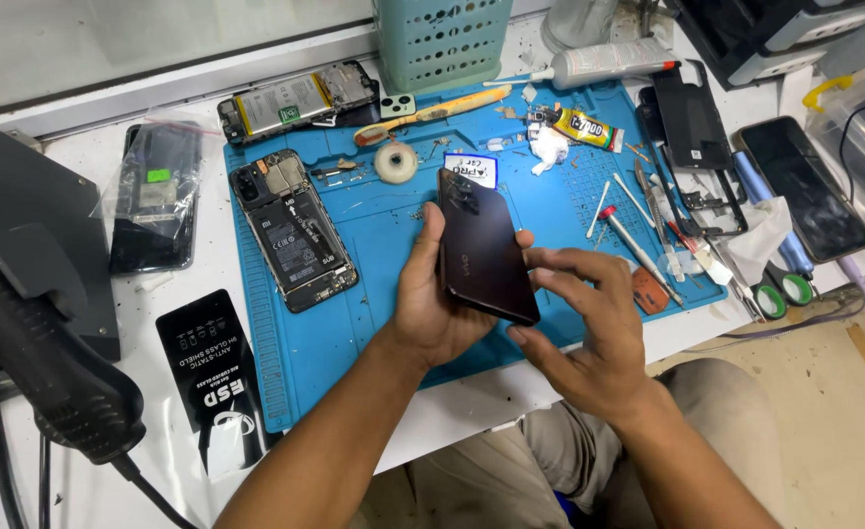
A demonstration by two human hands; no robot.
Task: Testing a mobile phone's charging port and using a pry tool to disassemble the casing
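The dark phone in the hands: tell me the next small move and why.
Probably close the right hand onto the free long edge of the dark phone. The left hand holds it back side up and tilted above the blue mat, gripping only the near side, while the right fingertips hover just beside its edge. A second grip would steady it.

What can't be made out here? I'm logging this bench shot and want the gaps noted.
Head view:
- Screen side of the dark phone: turned away, back cover faces the camera.
- Left hand palm: hidden behind the phone.
- Right hand fingertips at the phone's edge: whether they press or only touch is unclear.
- Green basket: top cut off by the picture edge.
- Small screws on the blue mat: too small.
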